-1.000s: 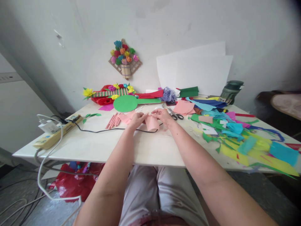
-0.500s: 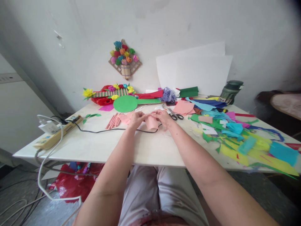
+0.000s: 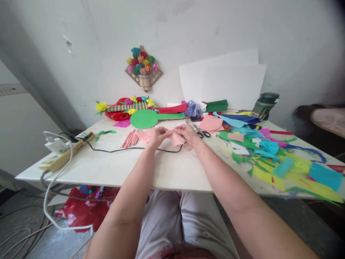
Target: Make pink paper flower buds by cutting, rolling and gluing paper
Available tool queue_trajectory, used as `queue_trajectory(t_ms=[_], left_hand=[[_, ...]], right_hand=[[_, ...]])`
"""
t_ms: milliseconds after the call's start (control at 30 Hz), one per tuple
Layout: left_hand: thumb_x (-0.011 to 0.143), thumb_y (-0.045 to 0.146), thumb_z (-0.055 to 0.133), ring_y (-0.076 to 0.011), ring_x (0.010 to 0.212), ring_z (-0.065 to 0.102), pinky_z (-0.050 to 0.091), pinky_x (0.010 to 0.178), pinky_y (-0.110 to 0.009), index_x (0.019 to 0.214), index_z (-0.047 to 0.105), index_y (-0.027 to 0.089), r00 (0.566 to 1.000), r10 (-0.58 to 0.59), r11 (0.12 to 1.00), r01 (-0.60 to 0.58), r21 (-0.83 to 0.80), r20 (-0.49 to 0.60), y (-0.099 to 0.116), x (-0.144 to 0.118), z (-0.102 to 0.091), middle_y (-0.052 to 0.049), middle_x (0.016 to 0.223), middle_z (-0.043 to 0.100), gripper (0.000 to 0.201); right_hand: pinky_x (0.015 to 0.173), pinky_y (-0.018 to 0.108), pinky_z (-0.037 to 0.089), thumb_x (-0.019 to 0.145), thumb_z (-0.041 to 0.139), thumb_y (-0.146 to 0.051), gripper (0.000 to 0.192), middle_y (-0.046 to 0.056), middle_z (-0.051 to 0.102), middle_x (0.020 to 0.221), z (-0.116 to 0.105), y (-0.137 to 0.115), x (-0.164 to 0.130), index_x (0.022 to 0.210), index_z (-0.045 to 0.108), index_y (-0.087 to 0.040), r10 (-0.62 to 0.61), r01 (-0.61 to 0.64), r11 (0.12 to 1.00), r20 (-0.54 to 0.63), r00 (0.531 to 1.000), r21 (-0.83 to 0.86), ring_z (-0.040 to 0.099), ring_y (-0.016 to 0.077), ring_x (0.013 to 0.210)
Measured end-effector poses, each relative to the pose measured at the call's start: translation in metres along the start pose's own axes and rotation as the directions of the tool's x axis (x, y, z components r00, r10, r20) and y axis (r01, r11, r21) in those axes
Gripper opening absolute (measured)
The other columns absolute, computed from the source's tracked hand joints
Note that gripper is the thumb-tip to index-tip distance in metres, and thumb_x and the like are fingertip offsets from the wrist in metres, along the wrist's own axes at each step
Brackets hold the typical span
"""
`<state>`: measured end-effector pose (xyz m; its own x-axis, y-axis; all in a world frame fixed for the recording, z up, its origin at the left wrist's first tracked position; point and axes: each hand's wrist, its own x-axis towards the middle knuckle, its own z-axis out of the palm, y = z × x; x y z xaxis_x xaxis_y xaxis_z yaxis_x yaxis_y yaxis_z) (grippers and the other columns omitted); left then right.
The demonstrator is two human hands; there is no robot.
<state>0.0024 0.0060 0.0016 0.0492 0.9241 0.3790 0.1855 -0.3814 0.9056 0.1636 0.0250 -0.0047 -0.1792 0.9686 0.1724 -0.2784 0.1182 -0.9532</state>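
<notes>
Between my two hands is a small piece of pink paper [image 3: 176, 139], its lower part hanging free above the table. My left hand [image 3: 158, 136] pinches its upper left edge, and my right hand [image 3: 186, 132] grips the upper right; fingertips partly hide that edge, which looks rolled. Left of my left hand lie several thin pink paper rolls [image 3: 130, 139] beside flat pink paper [image 3: 144, 135]. Just right of my right hand rest scissors [image 3: 202, 133] with black handles.
A black cable [image 3: 121, 149] crosses the white table [image 3: 113, 169] to a power strip [image 3: 58, 158] at left. Behind my hands lies a green paddle-shaped piece [image 3: 144, 119]. Colored paper scraps [image 3: 269, 151] cover the right side; a dark green bottle [image 3: 265, 105] stands at the back right.
The pink paper's hanging part has shifted slightly right and looks shorter and more tilted. Both hands stay in nearly the same place, still pinching it.
</notes>
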Motion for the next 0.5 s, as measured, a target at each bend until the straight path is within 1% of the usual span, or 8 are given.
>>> queue_trajectory(t_ms=[133,233,500], left_hand=[[0.05,0.037,0.08,-0.0098,0.052,0.054,0.037,0.046,-0.02,0.063,0.057,0.014,0.997,-0.064,0.987,0.069,-0.146,0.039,0.0015,-0.0016,0.0006,0.001,0.055,0.058,0.036],[0.05,0.038,0.08,-0.0111,0.053,0.056,0.04,0.046,-0.02,0.065,0.055,0.014,0.995,-0.091,0.969,0.099,-0.226,0.046,0.0006,-0.0021,0.0004,0.001,0.056,0.059,0.038],[0.05,0.038,0.08,-0.011,0.057,0.058,0.045,0.053,-0.023,0.071,0.06,0.012,0.993,-0.095,0.948,0.112,-0.299,0.07,-0.0001,-0.0028,-0.0019,-0.001,0.061,0.062,0.04]], right_hand=[[0.061,0.027,0.044,0.048,0.077,-0.029,0.027,-0.003,0.062,0.062,0.0,-0.0002,-0.0005,0.068,0.063,-0.018,-0.01,0.011,1.0,0.01,1.0,-0.008,0.054,0.0109,0.058],[0.06,0.026,0.043,0.049,0.078,-0.03,0.028,-0.002,0.062,0.064,-0.0008,0.0014,0.0004,0.07,0.063,-0.018,-0.014,0.014,1.0,0.024,1.0,-0.011,0.054,0.0108,0.058],[0.06,0.027,0.043,0.047,0.078,-0.033,0.031,-0.002,0.06,0.062,-0.0019,0.0021,0.0017,0.069,0.063,-0.018,-0.017,0.017,1.0,0.015,1.0,0.003,0.052,0.0113,0.058]])
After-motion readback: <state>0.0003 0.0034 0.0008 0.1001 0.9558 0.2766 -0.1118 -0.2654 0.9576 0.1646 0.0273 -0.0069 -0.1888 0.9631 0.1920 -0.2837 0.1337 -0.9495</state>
